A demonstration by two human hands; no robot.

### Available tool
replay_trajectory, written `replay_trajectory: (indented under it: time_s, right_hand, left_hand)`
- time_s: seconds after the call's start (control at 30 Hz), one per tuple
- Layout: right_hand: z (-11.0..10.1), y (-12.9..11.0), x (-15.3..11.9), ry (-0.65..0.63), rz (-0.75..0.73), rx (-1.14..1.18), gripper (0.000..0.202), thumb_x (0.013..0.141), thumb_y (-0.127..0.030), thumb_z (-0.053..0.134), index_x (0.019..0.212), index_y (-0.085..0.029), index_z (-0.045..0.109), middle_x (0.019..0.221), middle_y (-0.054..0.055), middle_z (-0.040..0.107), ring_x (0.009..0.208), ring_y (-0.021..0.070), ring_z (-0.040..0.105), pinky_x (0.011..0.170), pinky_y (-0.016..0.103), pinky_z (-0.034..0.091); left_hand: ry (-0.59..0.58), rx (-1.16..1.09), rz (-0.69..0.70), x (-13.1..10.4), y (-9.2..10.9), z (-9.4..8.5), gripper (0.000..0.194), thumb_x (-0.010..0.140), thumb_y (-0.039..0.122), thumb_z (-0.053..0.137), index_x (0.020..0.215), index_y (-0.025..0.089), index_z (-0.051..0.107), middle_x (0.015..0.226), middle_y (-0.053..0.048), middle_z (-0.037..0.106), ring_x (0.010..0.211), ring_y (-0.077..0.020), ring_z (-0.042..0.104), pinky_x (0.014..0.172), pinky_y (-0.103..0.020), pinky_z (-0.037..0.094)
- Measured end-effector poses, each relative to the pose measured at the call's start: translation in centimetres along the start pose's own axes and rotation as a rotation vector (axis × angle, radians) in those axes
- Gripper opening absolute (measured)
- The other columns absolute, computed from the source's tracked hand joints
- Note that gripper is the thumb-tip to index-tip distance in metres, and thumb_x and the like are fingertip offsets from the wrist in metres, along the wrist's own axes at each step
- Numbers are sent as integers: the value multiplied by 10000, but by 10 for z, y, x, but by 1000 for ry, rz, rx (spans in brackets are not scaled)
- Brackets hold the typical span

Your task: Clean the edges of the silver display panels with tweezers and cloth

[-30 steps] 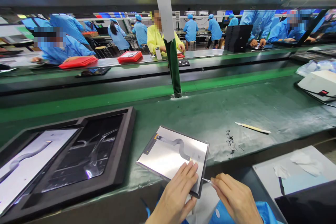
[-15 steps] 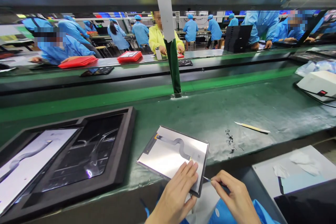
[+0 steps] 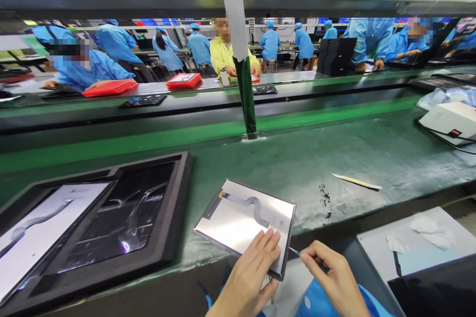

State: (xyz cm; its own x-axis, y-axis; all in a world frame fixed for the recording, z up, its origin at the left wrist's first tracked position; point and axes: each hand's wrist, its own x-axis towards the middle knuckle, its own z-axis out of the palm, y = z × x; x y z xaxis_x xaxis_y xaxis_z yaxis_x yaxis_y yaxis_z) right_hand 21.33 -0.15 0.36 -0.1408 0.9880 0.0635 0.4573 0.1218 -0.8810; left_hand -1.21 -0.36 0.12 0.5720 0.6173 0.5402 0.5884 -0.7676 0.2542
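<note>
A display panel [image 3: 238,223] with a silvery back and a curved grey flex cable [image 3: 245,201] lies on the green bench, its near corner past the bench edge. My left hand [image 3: 253,267] holds that corner, fingers laid flat on top and the thumb at the lower edge. Pinched in my right hand [image 3: 330,272] is a thin tool with a slim metal tip [image 3: 294,251], which reaches the panel's right edge. Whether the tip touches the edge I cannot tell. The rest of the tool is hidden by my fingers.
At left, a black foam tray [image 3: 178,208] holds another display panel [image 3: 63,213] and a dark glossy sheet. A yellow-handled blade [image 3: 357,182] and black scraps [image 3: 325,198] lie right. A post [image 3: 247,94] rises behind. Co-workers sit across the line. A white box [image 3: 451,121] stands far right.
My right hand and the thin tool have shifted very slightly to the right, showing more of the tip. My left hand and the display panel stay in place.
</note>
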Motion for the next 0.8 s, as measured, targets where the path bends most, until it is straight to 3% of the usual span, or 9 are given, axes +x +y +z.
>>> replay_trajectory:
  time_s: [0.3, 0.47, 0.6, 0.8]
  right_hand:
    - [-5, -4, 3, 15, 67, 84, 399, 915, -527, 556, 694, -212, 658, 681, 8, 637, 643, 171, 589, 582, 239, 441]
    - [-19, -10, 13, 119, 49, 109, 392, 909, -544, 565, 722, -219, 681, 663, 5, 649, 622, 169, 601, 563, 227, 465]
    - [-25, -13, 13, 119, -75, 28, 303, 945, -444, 562, 772, -228, 687, 715, 4, 684, 657, 163, 655, 599, 210, 497]
    - [-7, -4, -4, 69, -352, -172, 171, 980, -302, 540, 929, -220, 682, 758, 7, 673, 587, 127, 657, 544, 179, 502]
  left_hand:
    - [31, -8, 14, -1, -2, 3, 469, 862, 36, 486, 1330, 43, 490, 1386, -212, 584, 1417, -275, 409, 1128, -441, 436]
    - [34, 13, 25, 0, -3, 2, 456, 864, 41, 479, 1320, 36, 494, 1382, -211, 587, 1415, -276, 413, 1122, -446, 440]
    - [28, 7, 17, -2, -4, 3, 456, 875, 50, 475, 1330, 41, 487, 1390, -208, 581, 1415, -277, 414, 1114, -450, 448]
    - [10, -17, 5, -3, -4, 4, 479, 886, 61, 491, 1364, 59, 467, 1411, -202, 566, 1426, -276, 395, 1133, -447, 427]
